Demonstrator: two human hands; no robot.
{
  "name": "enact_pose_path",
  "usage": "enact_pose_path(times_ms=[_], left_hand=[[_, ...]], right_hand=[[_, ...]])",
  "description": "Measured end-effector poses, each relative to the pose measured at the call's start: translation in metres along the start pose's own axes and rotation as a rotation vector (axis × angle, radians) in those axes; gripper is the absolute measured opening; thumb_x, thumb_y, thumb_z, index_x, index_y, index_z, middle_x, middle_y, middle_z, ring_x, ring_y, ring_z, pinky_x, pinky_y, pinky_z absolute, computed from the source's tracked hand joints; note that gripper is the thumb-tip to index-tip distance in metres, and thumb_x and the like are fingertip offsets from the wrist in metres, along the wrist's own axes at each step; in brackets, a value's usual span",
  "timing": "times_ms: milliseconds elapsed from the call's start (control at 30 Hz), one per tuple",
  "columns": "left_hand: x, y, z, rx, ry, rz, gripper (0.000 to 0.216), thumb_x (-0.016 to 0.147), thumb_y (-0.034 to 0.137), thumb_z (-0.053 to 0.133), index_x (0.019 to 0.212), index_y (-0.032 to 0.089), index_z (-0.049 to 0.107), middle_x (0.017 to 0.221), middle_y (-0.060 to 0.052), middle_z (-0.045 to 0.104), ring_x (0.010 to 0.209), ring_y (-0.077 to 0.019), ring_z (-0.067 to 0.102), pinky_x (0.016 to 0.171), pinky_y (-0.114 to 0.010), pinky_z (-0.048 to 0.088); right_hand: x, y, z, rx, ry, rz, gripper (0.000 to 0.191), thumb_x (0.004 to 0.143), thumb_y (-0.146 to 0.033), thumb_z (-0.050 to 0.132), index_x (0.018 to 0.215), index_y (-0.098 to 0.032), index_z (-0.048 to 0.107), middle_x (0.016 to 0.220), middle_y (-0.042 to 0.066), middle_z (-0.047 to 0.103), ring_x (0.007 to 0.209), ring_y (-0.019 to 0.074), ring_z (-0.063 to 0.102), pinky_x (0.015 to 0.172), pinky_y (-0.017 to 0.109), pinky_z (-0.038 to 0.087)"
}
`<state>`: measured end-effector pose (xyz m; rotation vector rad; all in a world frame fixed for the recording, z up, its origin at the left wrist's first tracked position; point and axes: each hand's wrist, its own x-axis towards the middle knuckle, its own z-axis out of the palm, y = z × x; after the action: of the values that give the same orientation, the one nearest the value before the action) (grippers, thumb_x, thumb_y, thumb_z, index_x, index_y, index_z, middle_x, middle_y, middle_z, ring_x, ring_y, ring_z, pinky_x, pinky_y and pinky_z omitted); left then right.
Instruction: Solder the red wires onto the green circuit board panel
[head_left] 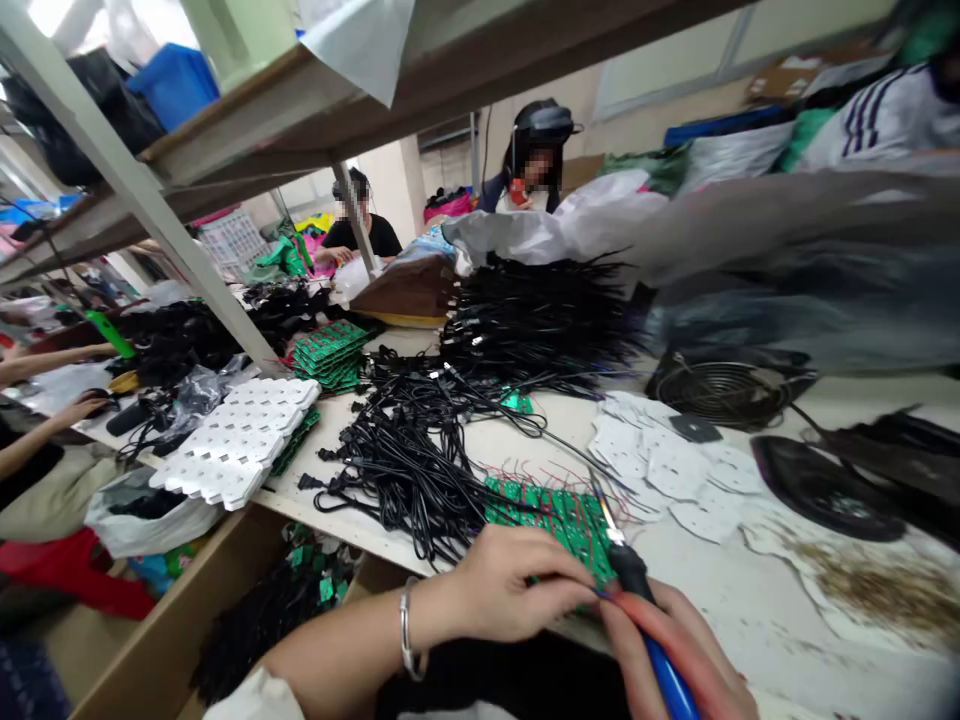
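Note:
My right hand [675, 645] is wrapped round a soldering iron [664, 675] with a blue handle and black collar, its metal tip pointing up and away. My left hand [510, 585], with a silver bangle at the wrist, is closed in a pinch on a thin dark wire [602, 596]. The fingertips of both hands nearly meet there. Just beyond them lies a panel of green circuit boards [574, 525] with thin red wires standing off it. A heap of black power cords [420, 470] with plugs spreads to the left of the boards, some cords reaching over them.
White flat pieces [660, 460] lie right of the boards, near a black fan [716, 390] and a stained sheet [862, 580]. White panels [240, 440] and stacked green boards [330, 352] are at left. A shelf [300, 110] hangs overhead; co-workers sit across and at left.

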<state>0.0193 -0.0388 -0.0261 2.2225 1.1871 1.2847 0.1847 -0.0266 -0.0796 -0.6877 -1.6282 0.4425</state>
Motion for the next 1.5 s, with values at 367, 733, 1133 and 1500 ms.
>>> enact_pose_path(times_ms=[367, 733, 1133, 1500], left_hand=[[-0.001, 0.012, -0.018, 0.353, -0.125, -0.118, 0.013, 0.09, 0.022, 0.054, 0.08, 0.02, 0.062, 0.079, -0.001, 0.07, 0.08, -0.0163, 0.063, 0.082, -0.036, 0.04], [-0.006, 0.013, 0.01, 0.459, -0.188, -0.231, 0.016, 0.087, 0.023, 0.055, 0.073, 0.021, 0.062, 0.089, 0.0, 0.075, 0.092, -0.0214, 0.068, 0.103, -0.051, 0.023], [-0.003, 0.014, 0.013, 0.454, -0.315, -0.363, 0.015, 0.081, 0.023, 0.056, 0.067, 0.021, 0.062, 0.092, 0.0, 0.074, 0.099, -0.0233, 0.064, 0.102, -0.052, 0.024], [-0.004, 0.012, 0.012, 0.447, -0.32, -0.345, 0.015, 0.081, 0.022, 0.056, 0.066, 0.022, 0.062, 0.092, -0.001, 0.074, 0.099, -0.0236, 0.063, 0.1, -0.052, 0.026]], right_hand=[[-0.006, -0.013, -0.018, -0.219, 0.015, 0.011, 0.013, 0.086, -0.01, 0.062, 0.095, -0.02, 0.065, 0.083, 0.006, 0.062, 0.073, 0.0169, 0.063, 0.063, 0.029, 0.055], [-0.027, -0.035, -0.068, -0.091, 0.077, 0.075, 0.024, 0.09, -0.021, 0.06, 0.114, -0.021, 0.061, 0.073, 0.003, 0.069, 0.061, 0.0164, 0.066, 0.06, 0.033, 0.056], [-0.042, -0.044, -0.052, -0.087, 0.087, 0.34, 0.006, 0.089, -0.018, 0.056, 0.088, -0.024, 0.06, 0.058, -0.005, 0.061, 0.048, 0.0115, 0.061, 0.047, 0.023, 0.051], [-0.051, -0.04, -0.042, -0.053, 0.111, 0.307, 0.009, 0.088, -0.017, 0.057, 0.093, -0.023, 0.06, 0.058, -0.004, 0.061, 0.045, 0.0127, 0.061, 0.043, 0.023, 0.052]])
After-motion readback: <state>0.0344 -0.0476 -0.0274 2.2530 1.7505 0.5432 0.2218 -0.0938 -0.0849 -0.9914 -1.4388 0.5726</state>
